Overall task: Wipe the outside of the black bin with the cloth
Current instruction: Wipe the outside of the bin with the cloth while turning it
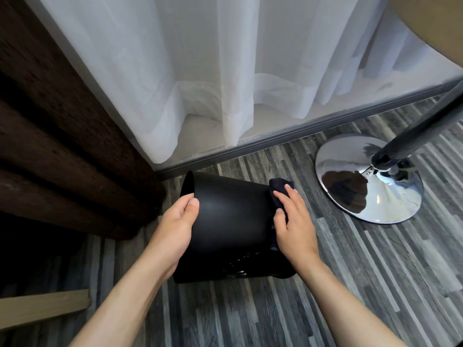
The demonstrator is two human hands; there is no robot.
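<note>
The black bin [230, 221] lies tipped on the floor [350, 284], the left hand [175, 221] gripping its rim; the right hand [293, 221] presses the dark cloth [279, 190] against its base (smooth plastic). A loose grip could let it roll.

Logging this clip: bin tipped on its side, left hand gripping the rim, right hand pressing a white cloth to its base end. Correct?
Not quite: the head view shows a dark cloth, not white. The rest holds: black bin tipped, left hand at the rim, right hand pressing.
</note>
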